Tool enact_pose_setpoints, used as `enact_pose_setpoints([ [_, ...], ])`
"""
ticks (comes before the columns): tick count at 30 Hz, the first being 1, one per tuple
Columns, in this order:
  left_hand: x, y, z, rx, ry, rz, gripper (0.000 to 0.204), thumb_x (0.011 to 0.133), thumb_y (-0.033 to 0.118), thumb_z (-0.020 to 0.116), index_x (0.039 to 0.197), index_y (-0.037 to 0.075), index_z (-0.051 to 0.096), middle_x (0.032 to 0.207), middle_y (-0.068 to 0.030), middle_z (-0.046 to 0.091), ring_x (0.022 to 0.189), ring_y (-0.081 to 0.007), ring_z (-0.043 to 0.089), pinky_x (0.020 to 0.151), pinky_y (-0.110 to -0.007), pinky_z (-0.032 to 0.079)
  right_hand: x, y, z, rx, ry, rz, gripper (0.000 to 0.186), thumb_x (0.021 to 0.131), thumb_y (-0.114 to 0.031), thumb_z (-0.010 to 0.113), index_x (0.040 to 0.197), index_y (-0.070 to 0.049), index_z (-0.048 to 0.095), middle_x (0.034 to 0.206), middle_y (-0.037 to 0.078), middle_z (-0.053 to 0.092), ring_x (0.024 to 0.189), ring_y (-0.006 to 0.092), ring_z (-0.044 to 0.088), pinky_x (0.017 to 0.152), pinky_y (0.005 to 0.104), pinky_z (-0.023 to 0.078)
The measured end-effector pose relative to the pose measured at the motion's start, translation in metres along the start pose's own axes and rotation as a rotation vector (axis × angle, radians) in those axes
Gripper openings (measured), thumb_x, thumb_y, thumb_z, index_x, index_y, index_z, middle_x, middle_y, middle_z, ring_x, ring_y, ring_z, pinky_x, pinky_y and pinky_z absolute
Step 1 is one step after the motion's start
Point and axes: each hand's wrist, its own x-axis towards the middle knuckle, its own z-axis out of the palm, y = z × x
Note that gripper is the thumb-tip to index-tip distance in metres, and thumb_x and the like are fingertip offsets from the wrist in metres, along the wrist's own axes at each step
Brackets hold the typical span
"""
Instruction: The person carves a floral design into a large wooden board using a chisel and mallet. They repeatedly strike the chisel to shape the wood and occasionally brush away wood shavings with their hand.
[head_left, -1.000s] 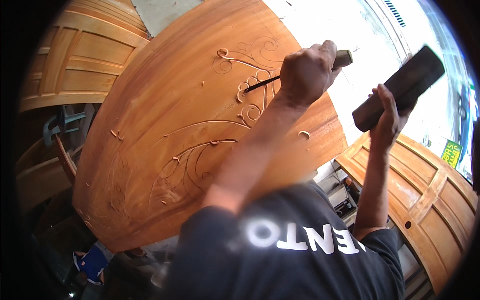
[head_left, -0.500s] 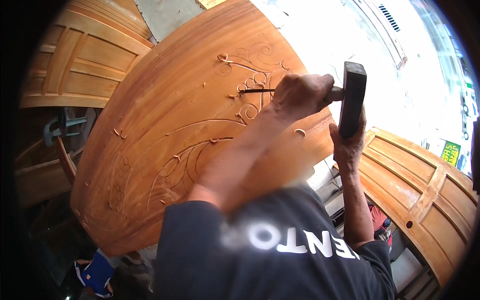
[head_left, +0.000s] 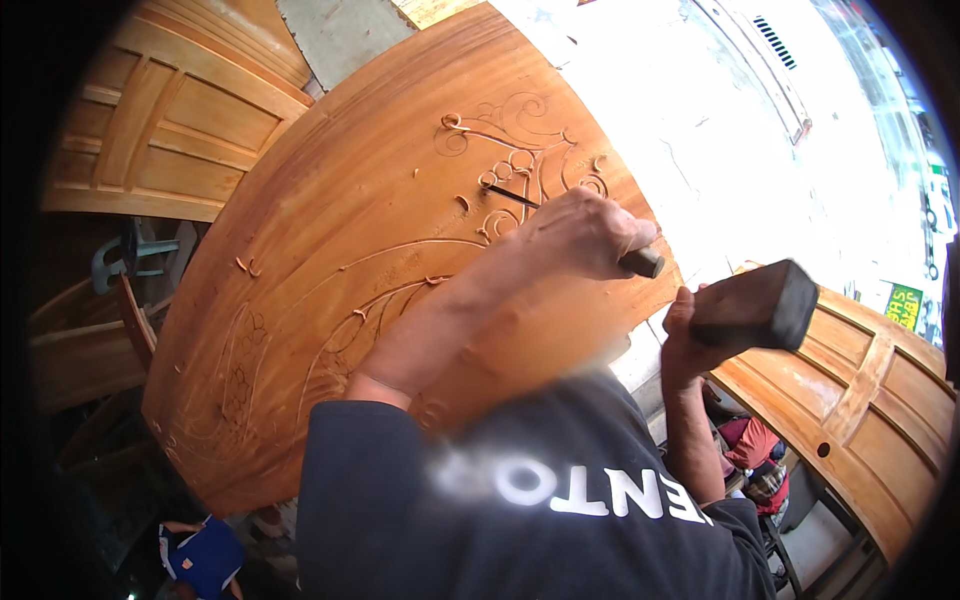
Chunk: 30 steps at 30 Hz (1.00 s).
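Observation:
My left hand point(head_left: 585, 235) is wrapped round the handle of a gouge point(head_left: 516, 197). Its thin dark blade slants down to the wood, the tip at a small carved circle. My right hand point(head_left: 690, 345) grips a dark block-headed mallet point(head_left: 750, 305), held to the right of the gouge's handle end and apart from it; the mallet's handle is hidden. Under my left arm lies a broad reddish-brown wooden panel point(head_left: 300, 200) with carved scrolls and fine drawn lines. Curled wood shavings point(head_left: 462, 204) are scattered over it, some near the blade.
A panelled wooden door point(head_left: 850, 390) lies at the right, another door point(head_left: 190, 120) at the upper left. A pale blue-green plastic chair point(head_left: 140, 258) stands beyond the panel's left edge. A person in a blue top point(head_left: 205, 555) is at the lower left. Bright floor point(head_left: 680, 120) stretches across the upper right.
The mallet has swung away from the gouge's handle end, to the right and nearer me, its head turning sideways. The gouge's handle end has tipped nearer me.

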Motion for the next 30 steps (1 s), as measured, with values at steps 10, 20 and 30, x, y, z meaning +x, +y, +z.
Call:
enact_pose_setpoints([
  [10, -0.021, 0.008, -0.031, -0.173, -0.072, 0.156, 0.029, 0.082, 0.023, 0.075, 0.070, 0.011, 0.051, 0.061, -0.0061, 0.055, 0.054, -0.0262, 0.062, 0.049, -0.038, 0.049, 0.004, -0.003, 0.005, -0.658, -0.405, -0.870, 0.069, 0.076, -0.006, 0.080, 0.138, 0.004, 0.050, 0.118, 0.024, 0.063, 0.095, 0.0367, 0.066, 0.074, 0.0440, 0.055],
  [20, -0.056, -0.052, -0.087, 0.375, 0.033, -0.504, 0.025, 0.087, 0.033, 0.079, 0.104, 0.016, 0.072, 0.122, -0.0057, 0.072, 0.094, -0.0262, 0.074, 0.078, -0.038, 0.062, 0.019, -0.057, 0.037, -0.893, -0.583, -0.712, 0.063, 0.076, -0.016, 0.083, 0.136, -0.025, 0.065, 0.109, 0.010, 0.066, 0.092, 0.0286, 0.068, 0.071, 0.0397, 0.057],
  [30, -0.118, -0.048, -0.102, 0.478, 0.070, -0.983, 0.051, 0.084, 0.041, 0.081, 0.129, 0.019, 0.072, 0.142, -0.0011, 0.064, 0.110, -0.0289, 0.072, 0.094, -0.041, 0.060, 0.034, -0.058, 0.037, -0.947, -0.944, -0.745, 0.074, 0.085, -0.010, 0.068, 0.152, -0.035, 0.049, 0.117, 0.007, 0.063, 0.101, 0.0273, 0.064, 0.080, 0.0402, 0.054],
])
